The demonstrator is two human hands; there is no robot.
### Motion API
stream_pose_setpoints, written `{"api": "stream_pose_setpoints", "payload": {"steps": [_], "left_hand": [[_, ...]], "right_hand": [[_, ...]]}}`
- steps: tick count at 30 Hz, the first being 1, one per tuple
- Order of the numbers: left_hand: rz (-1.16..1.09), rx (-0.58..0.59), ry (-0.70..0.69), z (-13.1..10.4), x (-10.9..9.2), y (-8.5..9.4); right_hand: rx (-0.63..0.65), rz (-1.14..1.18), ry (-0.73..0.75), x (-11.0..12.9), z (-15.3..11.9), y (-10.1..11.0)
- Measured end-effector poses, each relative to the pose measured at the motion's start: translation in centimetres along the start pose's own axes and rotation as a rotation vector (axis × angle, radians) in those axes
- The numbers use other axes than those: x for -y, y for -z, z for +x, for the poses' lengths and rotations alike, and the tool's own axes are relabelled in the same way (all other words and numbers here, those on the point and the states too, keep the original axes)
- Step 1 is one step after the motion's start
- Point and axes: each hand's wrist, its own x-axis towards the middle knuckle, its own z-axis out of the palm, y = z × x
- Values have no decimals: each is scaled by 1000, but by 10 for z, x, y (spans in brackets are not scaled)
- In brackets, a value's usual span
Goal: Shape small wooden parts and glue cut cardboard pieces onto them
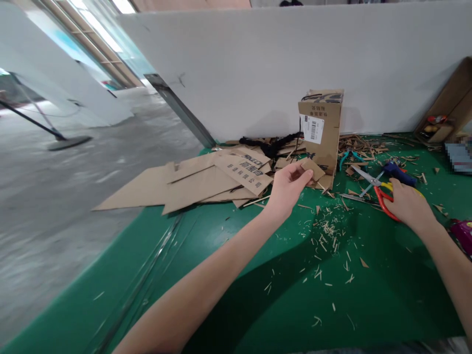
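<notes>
My left hand [289,189] pinches a small square piece of cardboard [313,169] between thumb and fingers, raised over the table's middle. On the right, my right hand [411,204] is closed on the yellow handle of a pair of scissors [376,183]; the other handle is red. The scissors' blades point away to the upper left, over the tools behind. Fingers of the right hand are partly hidden by its back. An upright cardboard box [322,135] with a white label stands just behind the left hand.
Flat cardboard sheets [206,184] lie at left, some over the table edge. Pliers with teal handles [350,156], a dark blue tool [400,173], and cardboard scraps [363,145] lie behind. Pale shavings [328,228] are scattered on the green table [228,255]. A white partition [258,69] rises behind.
</notes>
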Motion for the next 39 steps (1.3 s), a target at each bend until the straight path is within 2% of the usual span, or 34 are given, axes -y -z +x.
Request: {"api": "stream_pose_setpoints", "payload": {"steps": [3,5,7,11,15,28,30,33,36,39], "left_hand": [[34,26,-19,1,4,2],[36,30,-20,1,4,2],[33,24,-13,1,4,1],[18,12,2,-1,1,-3],[25,17,16,-2,1,-5],[72,72,68,0,6,-1],[130,140,103,-2,3,-2],[226,341,189,-8,2,-7],[267,510,185,-14,4,-14],[296,578,136,-21,4,-21]], "right_hand": [[-4,31,12,-2,0,0],[-50,49,-22,-4,1,3],[-178,79,-29,-7,2,6],[-475,213,159,-11,5,9],[-573,284,246,-9,6,6],[-539,456,228,7,-2,9],[-528,446,208,12,-6,9],[-493,462,236,25,-14,9],[-385,527,434,43,-23,9],[-273,538,628,59,-33,10]]}}
